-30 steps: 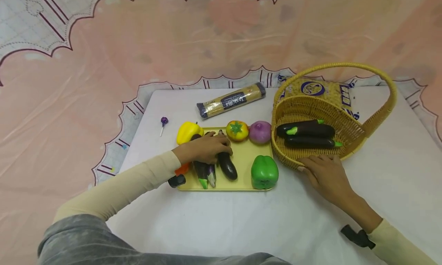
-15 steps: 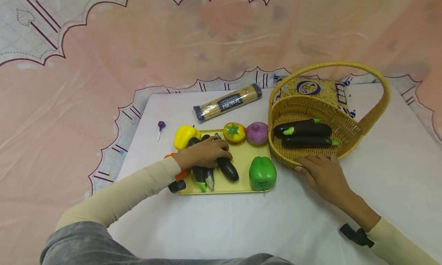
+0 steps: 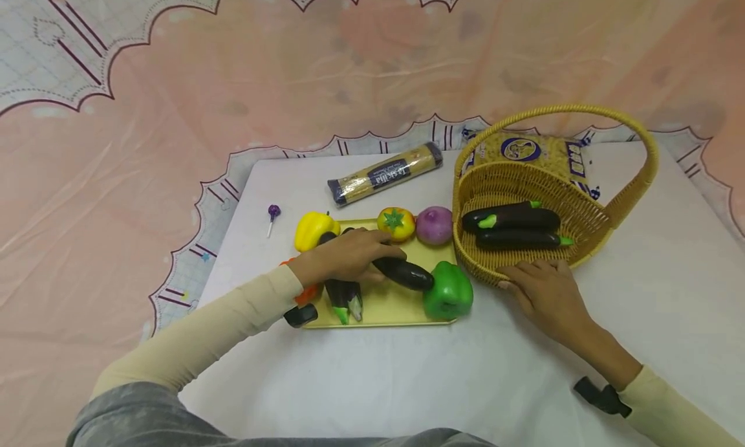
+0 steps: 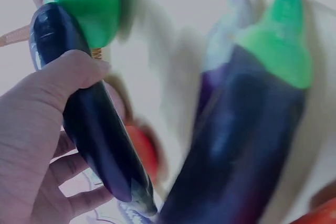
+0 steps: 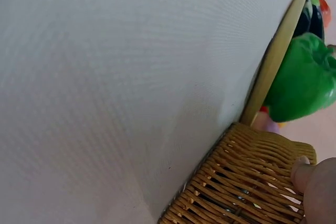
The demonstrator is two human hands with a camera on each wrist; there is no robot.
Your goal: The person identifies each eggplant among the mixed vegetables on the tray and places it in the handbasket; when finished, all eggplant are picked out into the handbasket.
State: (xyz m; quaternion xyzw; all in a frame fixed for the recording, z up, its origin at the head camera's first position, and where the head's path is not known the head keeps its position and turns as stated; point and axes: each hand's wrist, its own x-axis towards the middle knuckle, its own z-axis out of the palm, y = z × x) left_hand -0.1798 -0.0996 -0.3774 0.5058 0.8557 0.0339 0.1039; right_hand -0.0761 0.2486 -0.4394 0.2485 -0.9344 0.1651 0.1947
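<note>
My left hand (image 3: 352, 254) holds a dark eggplant (image 3: 410, 275), thumb and fingers around it in the left wrist view. The eggplant's rounded end is against or just over the green bell pepper (image 3: 449, 292) on the yellow tray (image 3: 396, 312). Below that hand, two more eggplants lie side by side, a green-capped eggplant (image 3: 337, 295) and a pale-tipped eggplant (image 3: 354, 306), partly hidden. My right hand (image 3: 550, 298) grips the near rim of the wicker basket (image 3: 500, 187), its thumb showing outside in the right wrist view. Inside the basket lie three eggplants (image 3: 518, 239).
A yellow bell pepper (image 3: 316, 230), a yellow-red tomato (image 3: 396, 224) and a purple onion (image 3: 434, 226) line the tray's back. Beyond are a spaghetti pack (image 3: 387, 174) and a pasta bag (image 3: 520, 148). The lollipop (image 3: 274, 211) lies left. The basket's tall handle (image 3: 573, 109) arches upward.
My left hand has lifted the eggplant and swung its rounded end rightward to the green bell pepper, which has shifted slightly. The right hand stays on the basket rim.
</note>
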